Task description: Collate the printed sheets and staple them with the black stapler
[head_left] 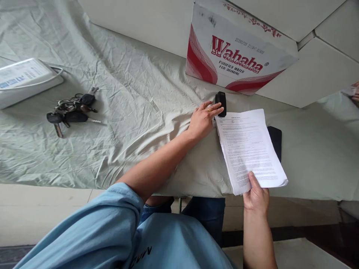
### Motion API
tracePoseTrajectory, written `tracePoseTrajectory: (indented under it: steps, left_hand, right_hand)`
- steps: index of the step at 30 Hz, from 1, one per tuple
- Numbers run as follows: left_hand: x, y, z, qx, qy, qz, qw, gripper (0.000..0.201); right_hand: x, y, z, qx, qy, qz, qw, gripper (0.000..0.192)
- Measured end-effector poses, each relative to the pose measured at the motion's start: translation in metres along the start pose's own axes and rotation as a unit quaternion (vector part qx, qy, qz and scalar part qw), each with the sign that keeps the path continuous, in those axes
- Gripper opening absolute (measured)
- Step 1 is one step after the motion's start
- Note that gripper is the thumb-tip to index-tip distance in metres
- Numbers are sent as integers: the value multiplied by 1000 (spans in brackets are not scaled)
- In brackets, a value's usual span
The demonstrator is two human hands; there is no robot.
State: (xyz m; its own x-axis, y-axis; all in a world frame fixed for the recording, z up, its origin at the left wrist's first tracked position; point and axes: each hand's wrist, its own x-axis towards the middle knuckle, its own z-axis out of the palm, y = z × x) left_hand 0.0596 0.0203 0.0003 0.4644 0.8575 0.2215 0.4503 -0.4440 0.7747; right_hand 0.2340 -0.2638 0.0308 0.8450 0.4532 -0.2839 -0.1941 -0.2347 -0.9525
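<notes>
Left hand (202, 120) rests open on the stapler (221, 103) at the papers' (249, 149) far corner, while right hand (255, 196) pinches their near edge, steadying them on the counter (134, 112).

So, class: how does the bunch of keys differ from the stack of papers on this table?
The bunch of keys is dark metal and plastic; the stack of papers is white and printed. The keys lie untouched; the right hand grips the papers' near edge. The keys are lumpy, the papers flat. Both rest on the grey-green cloth.
</notes>
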Motion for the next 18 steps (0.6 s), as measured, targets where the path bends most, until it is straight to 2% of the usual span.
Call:
tracePoseTrajectory:
  steps: [5, 10, 13, 16, 18]
  left_hand:
    - [-5, 12, -1, 53, -16, -26, 998, 73]
    - [-4, 15, 0, 58, -27, -29, 998, 77]
    - [-6, 17, -2, 67, -53, -40, 996, 83]
    - [-8, 17, -3, 43, -64, -34, 996, 88]
    - [-8, 16, -5, -18, -44, -38, 998, 89]
  right_hand:
    - [-6, 1, 4, 19, 11, 28, 999, 93]
    - [-19, -2, 6, -8, -42, 27, 999, 99]
    - [-32, -1, 5, -8, -48, 40, 998, 103]
    - [-50, 3, 3, 6, -38, 50, 998, 108]
    - [-63, 8, 1, 14, -25, 52, 998, 111]
